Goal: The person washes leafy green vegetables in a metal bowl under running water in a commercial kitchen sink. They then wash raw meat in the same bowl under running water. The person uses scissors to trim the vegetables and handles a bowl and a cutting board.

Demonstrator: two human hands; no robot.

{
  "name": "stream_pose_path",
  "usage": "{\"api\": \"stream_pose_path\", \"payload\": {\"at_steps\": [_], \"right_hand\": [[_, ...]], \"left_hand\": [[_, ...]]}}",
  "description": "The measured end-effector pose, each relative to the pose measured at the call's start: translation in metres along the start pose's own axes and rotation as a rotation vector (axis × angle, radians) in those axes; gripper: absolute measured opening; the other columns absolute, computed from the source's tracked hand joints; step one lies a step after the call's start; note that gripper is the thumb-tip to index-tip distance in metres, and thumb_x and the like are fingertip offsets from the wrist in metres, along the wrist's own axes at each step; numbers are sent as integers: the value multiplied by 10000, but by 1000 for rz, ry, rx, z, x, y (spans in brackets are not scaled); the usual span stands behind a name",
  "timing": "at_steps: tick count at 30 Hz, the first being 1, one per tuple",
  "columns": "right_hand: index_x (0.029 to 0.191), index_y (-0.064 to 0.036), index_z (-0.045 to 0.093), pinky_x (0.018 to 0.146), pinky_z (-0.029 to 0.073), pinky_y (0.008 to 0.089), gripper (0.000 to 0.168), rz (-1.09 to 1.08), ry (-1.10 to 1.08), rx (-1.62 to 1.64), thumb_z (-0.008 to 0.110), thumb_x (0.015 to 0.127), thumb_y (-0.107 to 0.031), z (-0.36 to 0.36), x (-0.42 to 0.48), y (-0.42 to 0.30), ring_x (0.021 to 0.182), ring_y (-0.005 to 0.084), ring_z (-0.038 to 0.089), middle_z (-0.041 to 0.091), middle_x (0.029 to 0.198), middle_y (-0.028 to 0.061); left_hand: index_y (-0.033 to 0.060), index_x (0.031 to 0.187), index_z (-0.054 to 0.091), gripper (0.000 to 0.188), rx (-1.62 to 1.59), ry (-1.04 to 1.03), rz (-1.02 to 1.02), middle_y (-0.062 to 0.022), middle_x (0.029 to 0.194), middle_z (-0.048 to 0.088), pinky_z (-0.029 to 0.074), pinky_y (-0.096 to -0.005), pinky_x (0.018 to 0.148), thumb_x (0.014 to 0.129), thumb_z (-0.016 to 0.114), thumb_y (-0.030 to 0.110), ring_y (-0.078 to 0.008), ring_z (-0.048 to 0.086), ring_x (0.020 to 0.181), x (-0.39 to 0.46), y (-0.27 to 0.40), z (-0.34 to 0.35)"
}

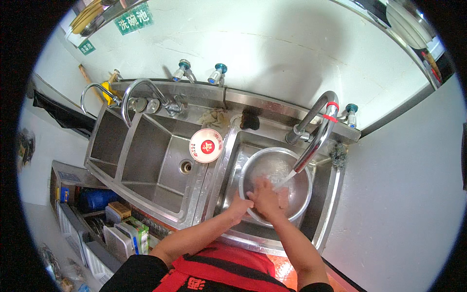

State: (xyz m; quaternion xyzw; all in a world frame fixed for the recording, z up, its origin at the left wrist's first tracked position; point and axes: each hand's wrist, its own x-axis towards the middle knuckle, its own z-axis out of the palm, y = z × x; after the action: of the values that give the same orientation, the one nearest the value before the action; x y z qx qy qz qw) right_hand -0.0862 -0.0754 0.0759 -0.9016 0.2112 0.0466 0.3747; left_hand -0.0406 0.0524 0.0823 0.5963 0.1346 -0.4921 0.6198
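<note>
A round stainless steel basin (311, 189) sits in the right-hand sink (230, 182). My left hand (239, 208) grips its near left rim, the thumb over the edge. Inside the basin, my right hand (265, 200) reaches down into the water, fingers pointing away from me and blurred. Beside that hand lies a pinkish piece (283, 199), perhaps meat; whether my fingers hold any of it is hidden. Water runs into the basin from the curved metal faucet (310, 153), which has red bands around it.
A white bowl (197, 146) with red markings stands on the divider between sinks. Behind it lies a crumpled cloth (215, 116), with a dark pad (250, 120) nearby. A steel wool scrubber (338, 156) rests at the right rim. Another faucet (144, 85) arches over the left sinks.
</note>
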Motion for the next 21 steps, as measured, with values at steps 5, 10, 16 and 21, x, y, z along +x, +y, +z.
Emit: {"api": "stream_pose_path", "payload": {"at_steps": [5, 10, 16, 21], "right_hand": [[1228, -152, 547, 957, 262, 631, 494, 138, 14, -164, 588, 813, -417, -6, 4, 26, 1201, 392, 416, 458, 1301, 190], [1243, -231, 524, 928, 371, 538, 516, -105, -143, -275, 638, 754, -347, -5, 3, 15, 1161, 427, 442, 481, 1245, 170], [1098, -96, 614, 873, 447, 456, 371, 171, 237, -246, 612, 771, -272, -8, 28, 44, 1026, 392, 555, 568, 1143, 198], [1054, -63, 611, 775, 483, 386, 311, 179, 42, 243, 564, 823, -266, 7, 41, 50, 867, 354, 625, 645, 904, 187]], "left_hand": [[86, 1150, 482, 492, -113, 85, 26, -43, 879, 560, 495, -349, 507, 677, 576, -14, -185, 587, 738, 4, -3, -4], [101, 1248, 396, 618, -94, 9, 17, -82, 1041, 525, 540, -386, 597, 670, 563, -41, -234, 582, 854, 11, -3, -11], [84, 1253, 401, 619, -64, 129, 36, -63, 983, 556, 507, -337, 512, 670, 576, -31, -197, 596, 737, 13, -7, -11], [64, 1233, 409, 571, -65, 45, -26, -78, 970, 560, 513, -351, 499, 691, 570, -13, -204, 603, 728, 13, -10, -9]]}}
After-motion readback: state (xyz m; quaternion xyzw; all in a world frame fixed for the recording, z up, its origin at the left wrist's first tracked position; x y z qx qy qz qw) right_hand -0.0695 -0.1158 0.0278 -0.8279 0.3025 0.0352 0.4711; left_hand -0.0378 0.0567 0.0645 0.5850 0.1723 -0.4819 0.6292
